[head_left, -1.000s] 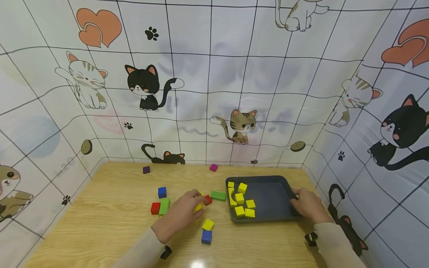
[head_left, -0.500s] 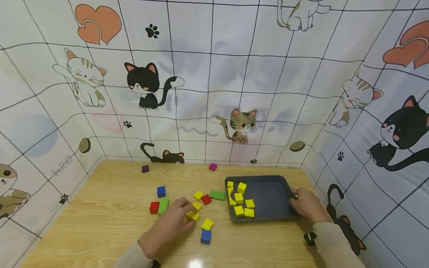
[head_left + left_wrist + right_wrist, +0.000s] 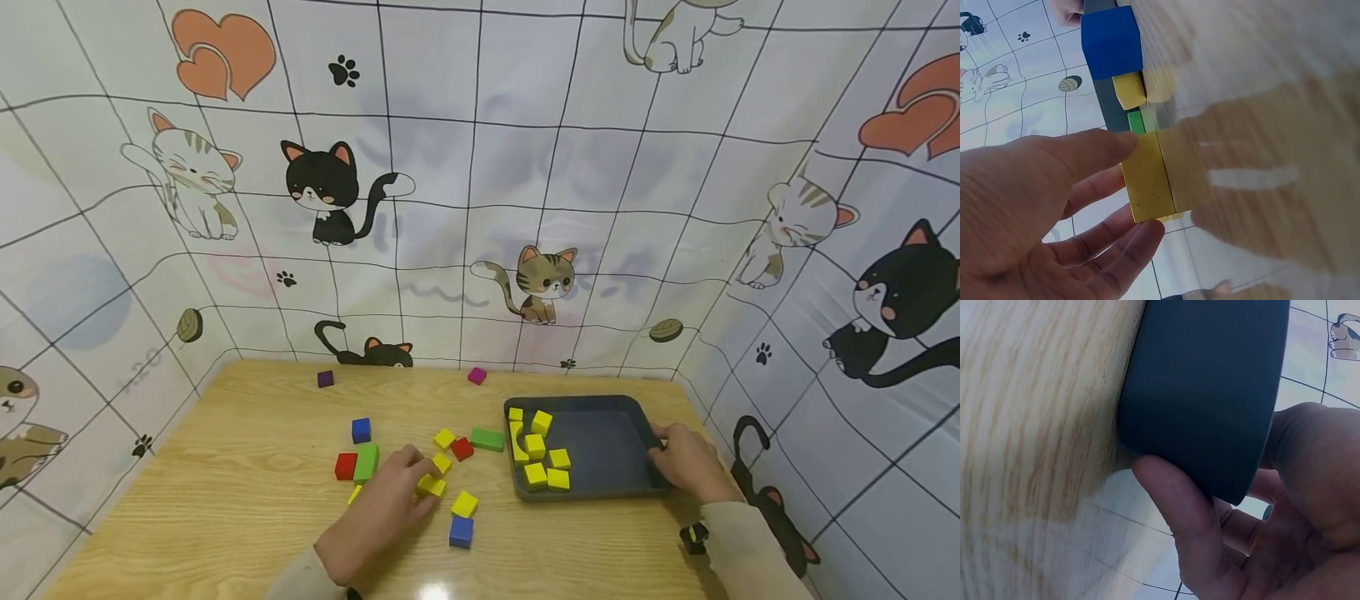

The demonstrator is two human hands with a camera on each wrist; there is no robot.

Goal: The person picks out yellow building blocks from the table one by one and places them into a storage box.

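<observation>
My left hand (image 3: 384, 503) is low over the table, thumb and fingertips pinching the two ends of a yellow block (image 3: 1147, 178). Right behind that one in the head view lies another yellow cube (image 3: 442, 463). The dark grey tray (image 3: 606, 442) has several yellow blocks (image 3: 534, 446) gathered along its left side. At the tray's right edge my right hand (image 3: 693, 462) grips the rim. In the right wrist view one digit (image 3: 1172, 494) presses low on the tray's wall while the others reach the rim side.
Around the left hand lie a red block (image 3: 462, 448), a green block (image 3: 487, 439), a yellow cube (image 3: 464, 503) against a blue cube (image 3: 461, 532), and a red block (image 3: 346, 466) beside a green block (image 3: 366, 462). A purple cube (image 3: 326, 379) and magenta cube (image 3: 477, 376) sit near the back edge.
My left hand has drawn back leftward from the yellow and red blocks near the green one and now closes on a nearer yellow block. My right hand and the tray stay put.
</observation>
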